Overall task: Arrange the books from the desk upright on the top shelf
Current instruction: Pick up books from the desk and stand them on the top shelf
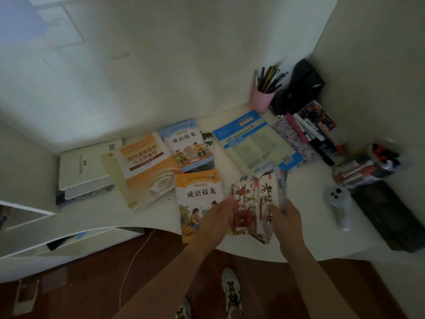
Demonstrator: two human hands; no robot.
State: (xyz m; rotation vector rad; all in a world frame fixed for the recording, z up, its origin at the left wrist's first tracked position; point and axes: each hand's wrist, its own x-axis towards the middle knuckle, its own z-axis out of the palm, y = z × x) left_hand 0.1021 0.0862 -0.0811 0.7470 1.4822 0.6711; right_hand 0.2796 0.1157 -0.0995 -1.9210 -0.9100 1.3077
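Note:
Several books lie flat on the white desk [96, 217]. Both hands hold a patterned white-and-red book [253, 203] near the front edge: my left hand [218, 217] grips its left side and my right hand [285, 217] grips its right side. Next to it on the left lies an orange picture book [197, 194]. Behind are a blue-topped picture book [186, 143], an orange-and-white textbook [145, 162], a thick white book [85, 166] at the left, and a blue-bordered book [255, 141]. No shelf top is in view.
A pink pen cup [262, 100] and a black object [303, 86] stand in the back right corner. Pens and a patterned case [305, 137] lie on the right, with a jar of markers [368, 166], a white controller [338, 203] and a dark cloth [391, 217].

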